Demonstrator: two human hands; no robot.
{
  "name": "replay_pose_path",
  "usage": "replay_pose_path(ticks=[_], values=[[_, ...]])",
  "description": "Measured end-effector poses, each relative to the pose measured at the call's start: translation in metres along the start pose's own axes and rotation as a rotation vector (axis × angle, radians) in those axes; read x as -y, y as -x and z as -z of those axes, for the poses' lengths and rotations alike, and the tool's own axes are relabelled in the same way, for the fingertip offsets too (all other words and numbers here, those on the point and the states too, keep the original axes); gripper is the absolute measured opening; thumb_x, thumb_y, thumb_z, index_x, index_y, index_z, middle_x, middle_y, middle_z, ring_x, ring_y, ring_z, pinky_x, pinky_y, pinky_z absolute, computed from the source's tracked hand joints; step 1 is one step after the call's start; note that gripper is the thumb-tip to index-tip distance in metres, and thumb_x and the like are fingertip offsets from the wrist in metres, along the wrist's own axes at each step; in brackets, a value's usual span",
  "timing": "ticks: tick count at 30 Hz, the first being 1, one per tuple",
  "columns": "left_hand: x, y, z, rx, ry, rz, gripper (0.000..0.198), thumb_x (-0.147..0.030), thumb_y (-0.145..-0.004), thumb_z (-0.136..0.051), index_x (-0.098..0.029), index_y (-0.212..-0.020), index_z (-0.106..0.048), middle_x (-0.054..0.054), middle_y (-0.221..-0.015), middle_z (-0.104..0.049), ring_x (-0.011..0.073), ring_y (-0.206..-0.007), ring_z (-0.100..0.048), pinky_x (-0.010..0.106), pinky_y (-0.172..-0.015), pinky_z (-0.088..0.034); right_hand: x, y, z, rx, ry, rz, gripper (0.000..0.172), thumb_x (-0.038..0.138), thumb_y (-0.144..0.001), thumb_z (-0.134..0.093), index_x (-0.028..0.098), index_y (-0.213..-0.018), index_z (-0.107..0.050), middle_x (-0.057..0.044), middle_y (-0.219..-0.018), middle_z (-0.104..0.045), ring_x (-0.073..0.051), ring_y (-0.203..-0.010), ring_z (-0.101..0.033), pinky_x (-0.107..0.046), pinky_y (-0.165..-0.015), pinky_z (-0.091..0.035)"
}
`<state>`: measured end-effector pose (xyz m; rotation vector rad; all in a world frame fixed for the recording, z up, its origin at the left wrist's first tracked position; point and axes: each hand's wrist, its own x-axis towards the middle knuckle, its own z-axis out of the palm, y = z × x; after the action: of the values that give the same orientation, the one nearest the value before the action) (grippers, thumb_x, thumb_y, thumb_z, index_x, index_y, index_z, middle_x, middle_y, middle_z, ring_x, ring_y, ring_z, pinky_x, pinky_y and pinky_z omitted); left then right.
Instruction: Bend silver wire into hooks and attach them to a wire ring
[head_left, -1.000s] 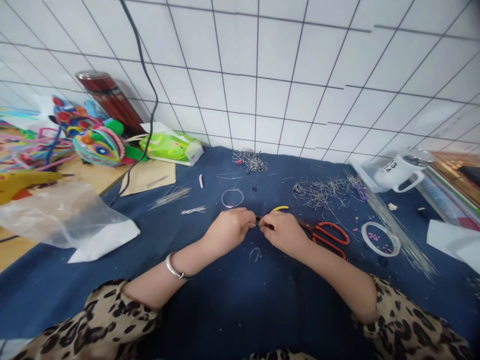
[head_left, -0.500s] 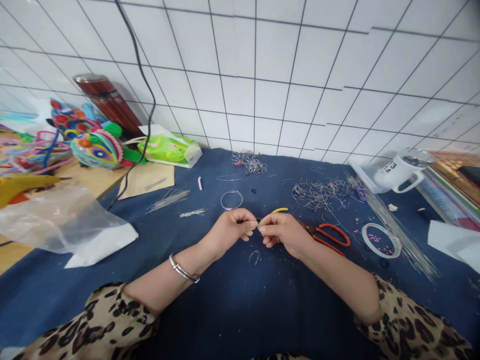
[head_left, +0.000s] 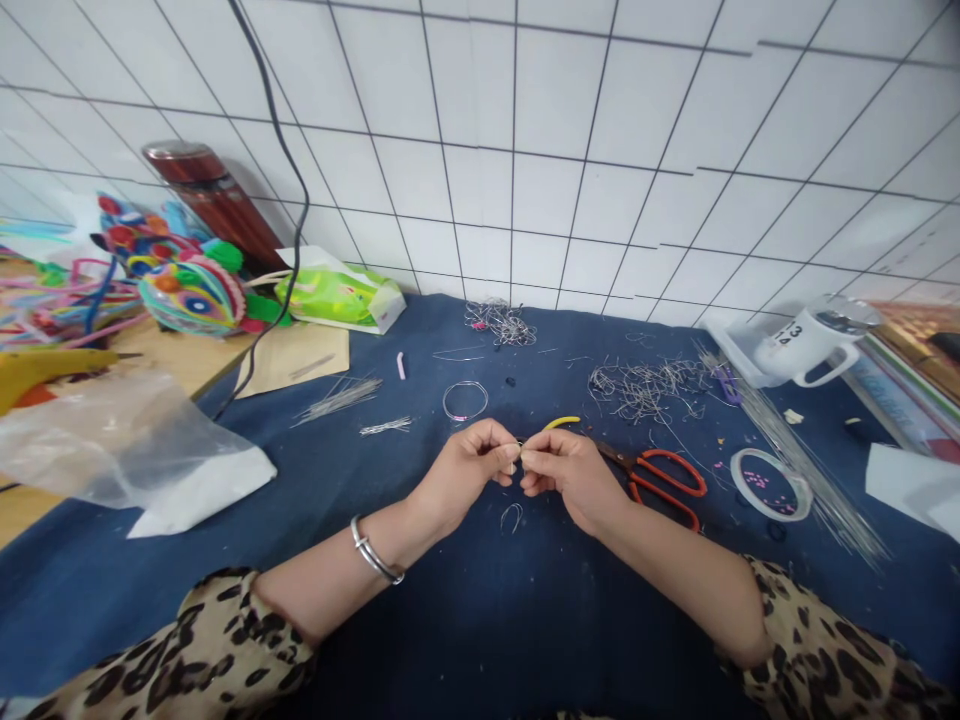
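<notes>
1. Taking the meeting fingertips of the left hand (head_left: 459, 475) and right hand (head_left: 576, 475) as centre, twelve toward the wall: at nine, a crumpled clear plastic bag (head_left: 112, 430); at ten, farther off, a tall red metallic flask (head_left: 225, 205) and a bright green plastic packet (head_left: 337, 295).
2. Between nine and ten, a bundle of straight silver wires (head_left: 341, 400); at ten, near, a round silver wire ring with pink beads (head_left: 460, 418).
3. At six, a small bent wire loop (head_left: 511, 518).
4. At two, a curved yellow handle (head_left: 564, 421), partly hidden by the right hand, then a silver wire tangle (head_left: 649, 390); just past three, orange-handled scissors (head_left: 636, 466) crowd that hand.
5. A second ago the fingertips stood farther apart; now they nearly meet.
6. Each hand's grip pinches, thumb against forefinger, a thin wire-like piece (head_left: 520, 444), mostly hidden; it lies at three from the left fingertips, nine from the right.
</notes>
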<state>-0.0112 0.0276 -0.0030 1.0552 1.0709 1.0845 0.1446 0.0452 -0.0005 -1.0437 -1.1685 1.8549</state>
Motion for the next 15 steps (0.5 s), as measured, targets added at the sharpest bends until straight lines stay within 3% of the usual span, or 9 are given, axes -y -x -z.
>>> replay_pose_path(ticks=[15], values=[[0.0092, 0.0027, -0.0061, -0.042, 0.060, -0.025, 0.011, -0.023, -0.078, -0.057, -0.015, -0.072, -0.052, -0.002, -0.062, -0.056, 0.0088, -0.058, -0.053, 0.022, -0.057, -0.043, -0.0042, -0.0010, -0.0041, -0.008, -0.028, 0.048, 0.013, 0.028, -0.073, -0.061, 0.016, -0.076, -0.058, 0.000, -0.064, -0.061, -0.010, -0.057, -0.057, -0.024, -0.058, -0.047]])
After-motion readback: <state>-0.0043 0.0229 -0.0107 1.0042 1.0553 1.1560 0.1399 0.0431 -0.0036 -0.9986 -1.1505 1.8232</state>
